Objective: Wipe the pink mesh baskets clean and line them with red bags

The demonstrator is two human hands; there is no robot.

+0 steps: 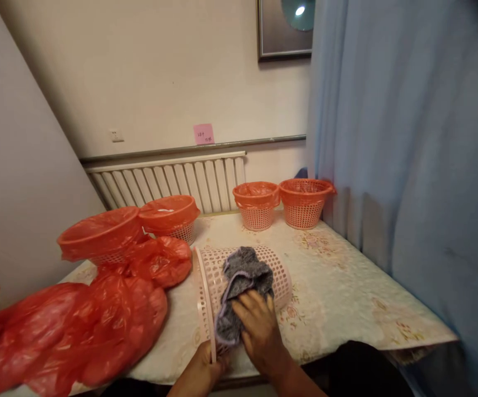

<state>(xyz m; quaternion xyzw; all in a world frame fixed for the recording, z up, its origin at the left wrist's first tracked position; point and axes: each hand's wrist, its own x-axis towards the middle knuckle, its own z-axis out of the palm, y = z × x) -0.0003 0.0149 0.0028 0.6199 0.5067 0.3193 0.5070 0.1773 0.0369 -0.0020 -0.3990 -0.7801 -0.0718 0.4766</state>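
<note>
A pale pink perforated basket (278,270) lies on its side near the table's front edge, its rim facing left. My left hand (208,364) is closed on the lower part of that rim. Against the side of the basket, my right hand (259,328) presses a grey cloth (249,270) with a light purple edge, its fingers bent over the fabric. Part of the basket's side is hidden by the cloth and my right hand.
Red bags (110,325) are heaped on the left of the patterned tablecloth (338,292). Several baskets lined with red bags, such as one (257,218) by the wall, stand at the back and left. A blue curtain (387,138) hangs on the right.
</note>
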